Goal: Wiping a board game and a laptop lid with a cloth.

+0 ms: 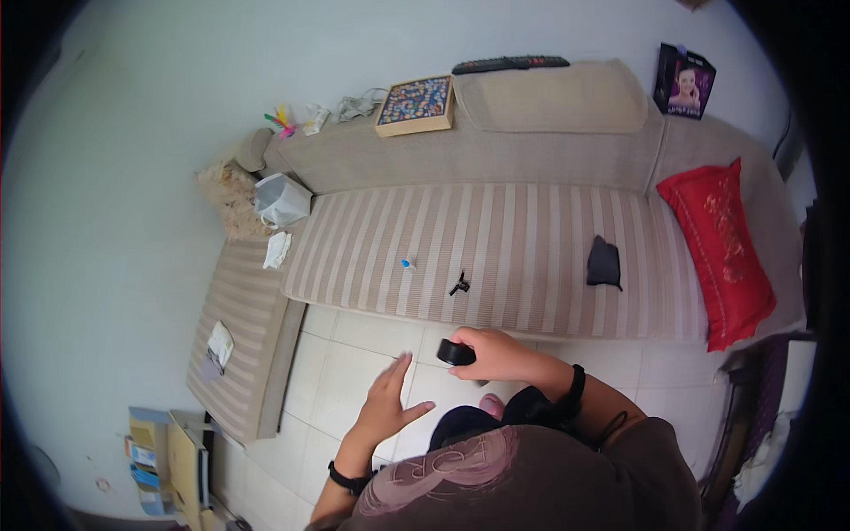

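My right hand [495, 355] grips a black cylindrical object [456, 352], perhaps a lens, in front of the sofa's front edge. To its left my left hand [388, 401] is raised over the tiled floor, fingers apart and holding nothing. On the striped sofa seat [358, 245] beyond lie a small black tripod-like stand [459, 285] and a small clear bottle with a blue cap [407, 264]. A dark grey cloth pouch [603, 261] rests farther right on the seat.
A red embroidered pillow [720, 255] leans at the sofa's right end. At the left are a white plastic bag [282, 199] and a folded white cloth [277, 250]. Along the backrest top stand a wooden board-game box [417, 105], a black keyboard [511, 64] and a dark printed box [684, 83].
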Available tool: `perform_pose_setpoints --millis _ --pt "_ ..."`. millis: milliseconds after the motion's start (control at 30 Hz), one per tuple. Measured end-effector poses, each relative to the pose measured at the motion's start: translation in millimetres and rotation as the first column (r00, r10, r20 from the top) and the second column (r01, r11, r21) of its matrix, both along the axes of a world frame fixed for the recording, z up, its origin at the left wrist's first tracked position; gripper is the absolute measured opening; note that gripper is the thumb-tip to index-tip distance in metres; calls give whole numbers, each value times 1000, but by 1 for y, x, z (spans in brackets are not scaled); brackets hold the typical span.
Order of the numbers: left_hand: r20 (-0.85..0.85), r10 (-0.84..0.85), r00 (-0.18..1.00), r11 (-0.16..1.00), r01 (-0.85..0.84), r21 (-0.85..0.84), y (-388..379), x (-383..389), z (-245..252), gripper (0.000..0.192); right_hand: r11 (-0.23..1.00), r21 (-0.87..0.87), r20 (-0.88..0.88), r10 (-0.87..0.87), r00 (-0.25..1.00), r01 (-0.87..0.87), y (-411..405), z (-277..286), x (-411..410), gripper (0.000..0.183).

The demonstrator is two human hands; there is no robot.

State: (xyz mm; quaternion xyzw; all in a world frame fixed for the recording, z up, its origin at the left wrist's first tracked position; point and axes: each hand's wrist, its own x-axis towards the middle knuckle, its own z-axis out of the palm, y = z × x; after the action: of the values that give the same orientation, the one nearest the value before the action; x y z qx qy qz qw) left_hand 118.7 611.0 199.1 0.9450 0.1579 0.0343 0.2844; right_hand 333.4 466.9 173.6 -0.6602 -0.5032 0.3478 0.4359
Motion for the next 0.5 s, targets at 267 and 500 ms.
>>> perform_pose_setpoints --millis 267,500 --pt "186 -259 948 740 319 -593 -84 72 22 60 996 92 -451 45 891 -4 -116 81 10 31" --pt "-18 -665 747 689 604 -401 -239 160 -2 41 793 158 -517 -442 733 589 -370 48 46 22"
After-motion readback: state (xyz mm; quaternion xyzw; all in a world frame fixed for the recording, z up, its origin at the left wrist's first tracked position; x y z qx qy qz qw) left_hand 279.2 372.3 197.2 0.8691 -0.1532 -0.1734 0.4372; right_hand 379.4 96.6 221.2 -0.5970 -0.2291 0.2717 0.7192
